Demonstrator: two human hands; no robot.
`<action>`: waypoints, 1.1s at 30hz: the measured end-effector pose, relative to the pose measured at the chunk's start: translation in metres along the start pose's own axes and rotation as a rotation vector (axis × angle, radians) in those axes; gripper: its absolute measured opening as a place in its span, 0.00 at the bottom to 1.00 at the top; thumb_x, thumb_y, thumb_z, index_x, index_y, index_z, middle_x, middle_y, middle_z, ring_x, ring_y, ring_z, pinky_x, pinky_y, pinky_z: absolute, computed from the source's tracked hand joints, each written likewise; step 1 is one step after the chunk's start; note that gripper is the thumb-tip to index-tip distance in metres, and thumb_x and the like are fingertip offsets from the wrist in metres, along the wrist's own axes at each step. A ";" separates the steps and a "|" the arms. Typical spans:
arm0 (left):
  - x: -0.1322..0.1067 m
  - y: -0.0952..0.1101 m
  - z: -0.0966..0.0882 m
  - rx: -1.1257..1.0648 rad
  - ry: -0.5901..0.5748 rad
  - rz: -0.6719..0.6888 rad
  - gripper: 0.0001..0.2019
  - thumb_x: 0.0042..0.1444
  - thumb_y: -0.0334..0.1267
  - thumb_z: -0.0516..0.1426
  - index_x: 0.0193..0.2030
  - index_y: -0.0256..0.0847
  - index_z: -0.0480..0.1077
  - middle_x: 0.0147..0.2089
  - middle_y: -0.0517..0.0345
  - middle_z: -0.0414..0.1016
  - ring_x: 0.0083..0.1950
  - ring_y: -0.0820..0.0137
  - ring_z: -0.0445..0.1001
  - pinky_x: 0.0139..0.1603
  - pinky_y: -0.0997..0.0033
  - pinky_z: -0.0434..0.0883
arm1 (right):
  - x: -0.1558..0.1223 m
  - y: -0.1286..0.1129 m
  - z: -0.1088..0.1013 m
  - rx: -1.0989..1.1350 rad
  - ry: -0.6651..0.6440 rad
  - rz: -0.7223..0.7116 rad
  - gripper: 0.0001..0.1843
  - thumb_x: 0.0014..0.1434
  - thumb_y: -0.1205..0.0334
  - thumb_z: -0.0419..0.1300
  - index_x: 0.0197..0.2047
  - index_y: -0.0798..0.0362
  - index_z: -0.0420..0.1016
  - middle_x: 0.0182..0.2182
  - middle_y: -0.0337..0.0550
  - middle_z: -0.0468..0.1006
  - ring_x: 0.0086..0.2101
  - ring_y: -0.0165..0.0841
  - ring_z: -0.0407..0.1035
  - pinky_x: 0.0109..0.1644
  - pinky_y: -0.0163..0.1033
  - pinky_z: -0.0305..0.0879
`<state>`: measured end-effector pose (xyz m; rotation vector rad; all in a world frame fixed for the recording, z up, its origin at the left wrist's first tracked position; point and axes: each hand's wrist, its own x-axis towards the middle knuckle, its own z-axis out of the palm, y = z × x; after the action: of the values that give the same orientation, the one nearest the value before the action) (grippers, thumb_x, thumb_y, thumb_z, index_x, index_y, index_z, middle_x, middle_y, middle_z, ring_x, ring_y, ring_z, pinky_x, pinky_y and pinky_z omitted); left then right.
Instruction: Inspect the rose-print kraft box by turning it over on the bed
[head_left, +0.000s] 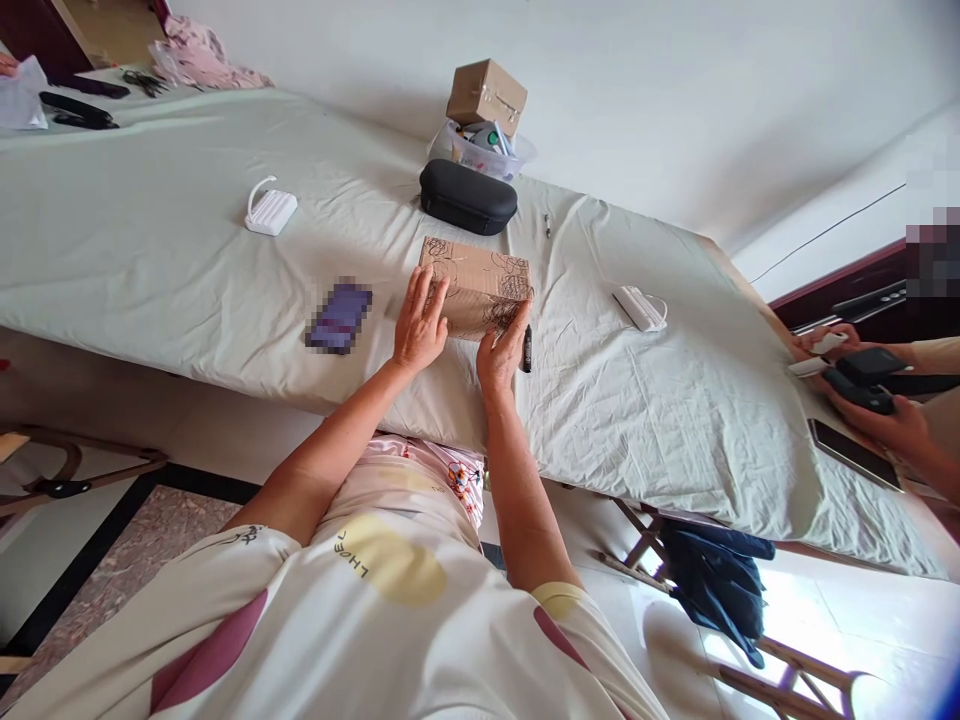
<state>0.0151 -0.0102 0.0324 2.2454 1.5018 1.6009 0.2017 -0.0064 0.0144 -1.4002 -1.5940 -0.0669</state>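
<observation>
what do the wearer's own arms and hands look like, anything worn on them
The left grip and right grip are ungloved human hands, and no watch or bracelet shows on either wrist. Both forearms are bare below short, off-white sleeves. The left sleeve carries small dark print near its hem; the right sleeve has a yellow patch at its hem and a mauve one nearby.

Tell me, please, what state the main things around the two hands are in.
Left hand: open, on scribbled box
Right hand: open, on its right end
Scribbled box: looks closed
Marker: lying down, cap unclear
Case: closed
Tub: open-topped, holds things
Upper box: looks closed
Left white device: lying down
Right white device: lying down
Phone: lying flat, screen blurred out
</observation>
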 end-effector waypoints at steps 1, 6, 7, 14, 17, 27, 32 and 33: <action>-0.001 -0.002 -0.001 -0.011 -0.002 -0.005 0.32 0.73 0.43 0.52 0.81 0.41 0.54 0.87 0.43 0.45 0.89 0.53 0.37 0.89 0.40 0.42 | -0.001 0.000 0.001 0.005 -0.001 0.027 0.48 0.62 0.66 0.48 0.82 0.62 0.37 0.80 0.64 0.53 0.79 0.41 0.50 0.83 0.58 0.51; -0.008 -0.004 -0.006 -0.039 -0.049 -0.060 0.35 0.73 0.44 0.51 0.83 0.38 0.47 0.87 0.41 0.43 0.89 0.55 0.40 0.88 0.47 0.47 | -0.003 -0.002 -0.001 -0.044 -0.120 0.169 0.47 0.61 0.66 0.50 0.81 0.63 0.41 0.79 0.64 0.56 0.78 0.41 0.54 0.82 0.55 0.53; -0.010 -0.003 -0.007 -0.035 -0.061 -0.068 0.35 0.73 0.44 0.51 0.83 0.37 0.47 0.87 0.40 0.43 0.89 0.55 0.40 0.88 0.47 0.48 | -0.003 -0.003 -0.004 -0.057 -0.143 0.181 0.48 0.61 0.66 0.50 0.82 0.64 0.41 0.79 0.64 0.56 0.78 0.40 0.54 0.82 0.54 0.55; -0.019 -0.001 -0.006 -0.013 -0.073 -0.072 0.34 0.72 0.45 0.54 0.81 0.40 0.53 0.88 0.40 0.41 0.89 0.54 0.39 0.87 0.46 0.49 | -0.003 -0.020 -0.022 -0.077 -0.256 0.287 0.51 0.63 0.66 0.54 0.84 0.64 0.36 0.76 0.68 0.61 0.73 0.47 0.63 0.74 0.54 0.66; -0.023 -0.005 -0.004 -0.044 -0.038 -0.087 0.36 0.73 0.48 0.54 0.82 0.40 0.50 0.88 0.39 0.39 0.89 0.53 0.39 0.87 0.45 0.49 | -0.003 -0.022 -0.023 -0.075 -0.270 0.307 0.51 0.63 0.66 0.54 0.84 0.63 0.36 0.75 0.68 0.63 0.70 0.48 0.67 0.71 0.55 0.68; -0.026 -0.022 -0.001 -0.154 -0.032 -0.220 0.42 0.68 0.46 0.57 0.83 0.38 0.44 0.85 0.39 0.52 0.86 0.54 0.53 0.86 0.51 0.55 | -0.006 -0.024 -0.026 -0.084 -0.268 0.324 0.51 0.64 0.65 0.56 0.84 0.61 0.36 0.71 0.65 0.69 0.67 0.46 0.70 0.70 0.52 0.70; -0.027 -0.022 0.001 -0.117 -0.030 -0.246 0.46 0.65 0.43 0.60 0.84 0.39 0.43 0.85 0.40 0.51 0.86 0.52 0.53 0.86 0.49 0.56 | -0.005 -0.029 -0.029 -0.072 -0.281 0.336 0.50 0.65 0.67 0.55 0.84 0.62 0.36 0.72 0.65 0.69 0.67 0.47 0.69 0.71 0.51 0.69; -0.027 -0.022 0.001 -0.112 -0.027 -0.246 0.46 0.65 0.43 0.61 0.84 0.41 0.43 0.86 0.40 0.51 0.86 0.52 0.53 0.85 0.49 0.57 | -0.005 -0.029 -0.029 -0.066 -0.279 0.328 0.50 0.65 0.67 0.55 0.84 0.63 0.36 0.73 0.65 0.67 0.68 0.47 0.68 0.71 0.50 0.69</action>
<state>-0.0004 -0.0165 0.0014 1.9308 1.5664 1.5346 0.1959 -0.0371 0.0418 -1.7654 -1.5721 0.2841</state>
